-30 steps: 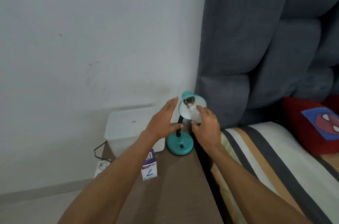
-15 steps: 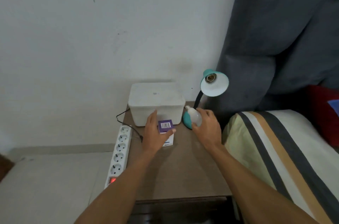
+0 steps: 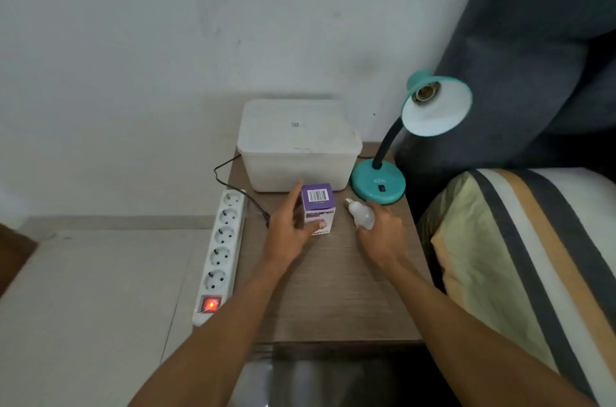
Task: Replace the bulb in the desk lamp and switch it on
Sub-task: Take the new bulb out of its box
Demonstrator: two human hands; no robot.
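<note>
A teal desk lamp [image 3: 378,186] stands at the back right of the wooden nightstand [image 3: 333,293]. Its shade [image 3: 436,109] faces me and the socket inside is bare. A white bulb [image 3: 361,215] lies on the tabletop just left of the lamp's base, screw cap pointing away from me. My right hand [image 3: 383,233] rests against its glass end, fingers around it. A purple and white bulb box [image 3: 317,210] stands upright to the left. My left hand [image 3: 290,230] grips that box, thumb across its front.
A white lidded plastic box [image 3: 300,146] fills the back of the nightstand. A white power strip [image 3: 221,253] with a lit red switch lies along the left edge, a black cable running to it. A striped pillow [image 3: 520,256] and grey headboard are to the right.
My right hand brought the white bulb down from the lamp shade to the tabletop. My left hand dropped from beside the shade and closed on the purple box. The view tilted down.
</note>
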